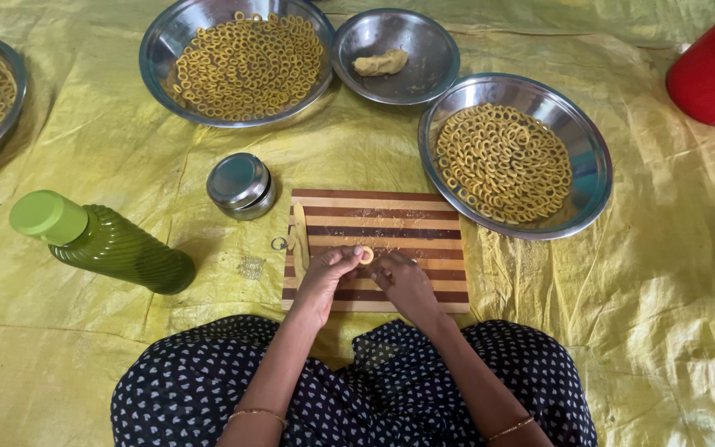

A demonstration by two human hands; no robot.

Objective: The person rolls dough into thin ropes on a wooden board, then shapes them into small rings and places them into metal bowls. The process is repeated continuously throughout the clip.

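Crinkled yellow plastic sheeting (622,331) covers the floor. Over a striped wooden board (391,223), the left hand (328,269) and right hand (403,277) pinch a small dough ring (367,256) between closed fingers; shiny steel bowls (597,165) hold similar rings.

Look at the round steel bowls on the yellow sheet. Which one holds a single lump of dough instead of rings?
The small steel bowl at top centre, between two larger ones. It holds one dough lump; the others are filled with dough rings.

Cutting board (391,217) before lap; lidded tin (241,185), bottle (105,241) left; ring-filled bowl (593,178) right; dough bowl (432,79) behind.
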